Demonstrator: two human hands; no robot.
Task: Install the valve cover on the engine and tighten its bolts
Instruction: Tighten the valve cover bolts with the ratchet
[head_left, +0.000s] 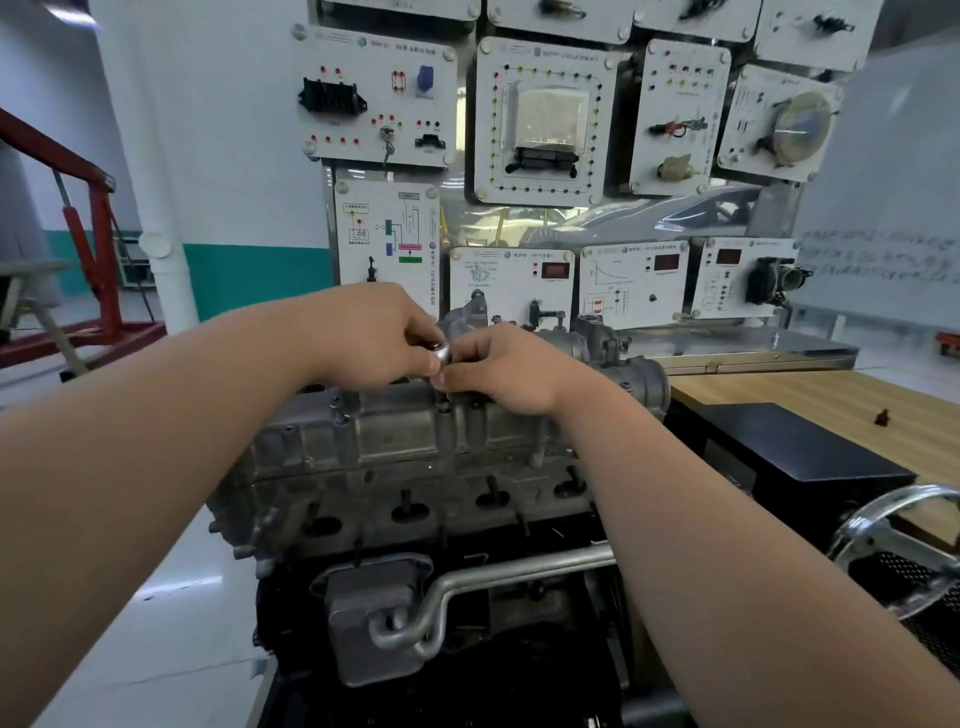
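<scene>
Currently two hands are meeting above the engine: left hand and right hand are both pinching one small shiny metal piece at the fingertips, type unclear. One grey valve cover is sitting on top of the engine, just below the hands. Four dark ports are showing along its near side.

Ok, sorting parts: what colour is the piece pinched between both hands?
The piece is shiny silver; head view.

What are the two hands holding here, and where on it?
A small shiny metal piece above the engine: left hand pinches its top, right hand its lower end. Kind unclear.
</scene>
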